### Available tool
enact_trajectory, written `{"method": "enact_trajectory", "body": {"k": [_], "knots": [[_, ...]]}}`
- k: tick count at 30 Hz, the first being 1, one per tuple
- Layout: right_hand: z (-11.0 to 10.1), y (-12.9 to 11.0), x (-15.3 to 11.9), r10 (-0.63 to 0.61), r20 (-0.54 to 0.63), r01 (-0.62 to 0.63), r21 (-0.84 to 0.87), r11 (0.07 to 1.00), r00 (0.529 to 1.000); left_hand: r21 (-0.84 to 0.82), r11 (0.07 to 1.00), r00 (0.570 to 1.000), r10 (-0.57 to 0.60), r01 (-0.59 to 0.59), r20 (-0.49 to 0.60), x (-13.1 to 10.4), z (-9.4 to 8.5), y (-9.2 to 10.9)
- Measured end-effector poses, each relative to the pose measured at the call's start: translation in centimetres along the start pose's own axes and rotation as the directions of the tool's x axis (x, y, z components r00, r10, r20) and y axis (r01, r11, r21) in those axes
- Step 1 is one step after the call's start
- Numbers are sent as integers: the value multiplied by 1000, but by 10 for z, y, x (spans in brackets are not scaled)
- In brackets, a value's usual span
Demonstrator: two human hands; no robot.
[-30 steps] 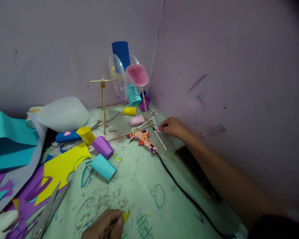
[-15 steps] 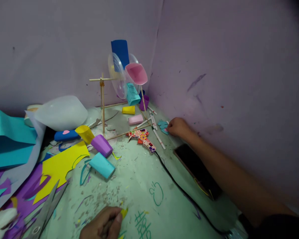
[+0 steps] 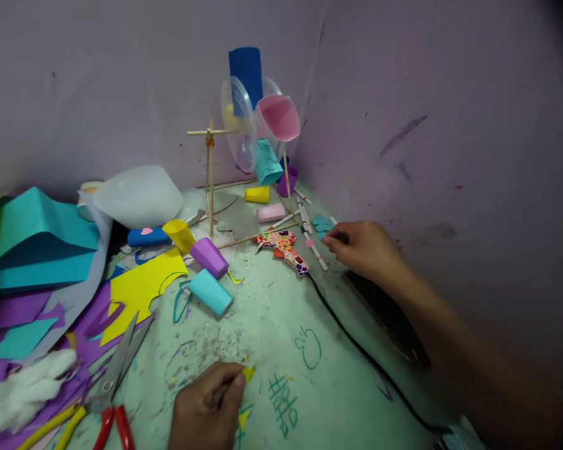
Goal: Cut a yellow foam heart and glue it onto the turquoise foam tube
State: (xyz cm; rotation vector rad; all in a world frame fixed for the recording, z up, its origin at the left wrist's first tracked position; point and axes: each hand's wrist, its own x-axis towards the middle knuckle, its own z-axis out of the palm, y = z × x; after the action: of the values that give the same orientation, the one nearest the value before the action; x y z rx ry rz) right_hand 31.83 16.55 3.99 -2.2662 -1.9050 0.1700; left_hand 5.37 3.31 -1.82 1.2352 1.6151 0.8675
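Crowding the left of the frame, turquoise and purple paper sheets (image 3: 70, 272) and steel scissors with red handles (image 3: 109, 382) leave little bare room there. Further right, yellow, purple and turquoise tapered paper cups (image 3: 211, 292) lie loose, formed but unattached; below them, at lower centre, the left hand (image 3: 207, 403) pinches a small yellow scrap (image 3: 248, 374). At upper centre a wooden-stick frame (image 3: 211, 187) carries clear plastic discs (image 3: 240, 140) with blue, pink and turquoise cups set between, so the work looks partway, with fixing more cups probably left. Right of centre, a floral-patterned glue gun (image 3: 281, 245) and its black cord (image 3: 338, 322) lie between the hands, an obstacle perhaps. Just beyond, the right hand (image 3: 366, 250) bends its fingers beside a flat teal cut-out (image 3: 321, 225); whether it grips anything, I cannot tell.
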Motion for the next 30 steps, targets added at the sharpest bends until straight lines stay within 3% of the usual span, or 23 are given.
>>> {"method": "enact_trajectory", "body": {"k": [4,9,15,18,20,22,24,30], "knots": [[18,-25,-15,-71,112,62,81,995,991,5,995,995,-104,104,0,-3,-1,3],[43,-43,-5,-16,148,-1,117,993,989,23,995,995,-97,97,5,-4,-3,6],[50,-40,7,8,317,-136,385,913,949,314,945,994,-107,94,24,3,-10,3],[44,-36,-1,-34,392,-202,545,814,919,384,917,991,-129,106,35,7,-12,3],[37,-35,-17,-77,409,-242,671,701,909,440,893,989,-135,95,60,8,-13,3],[31,-34,-38,-128,403,-316,847,427,906,499,863,988,-131,70,87,8,-13,2],[30,-31,-61,-168,371,-320,909,266,913,560,828,987,-119,40,105,7,-13,0],[40,-22,-116,-159,376,-358,924,132,913,663,748,991,-71,-22,112,7,-15,-1]]}}
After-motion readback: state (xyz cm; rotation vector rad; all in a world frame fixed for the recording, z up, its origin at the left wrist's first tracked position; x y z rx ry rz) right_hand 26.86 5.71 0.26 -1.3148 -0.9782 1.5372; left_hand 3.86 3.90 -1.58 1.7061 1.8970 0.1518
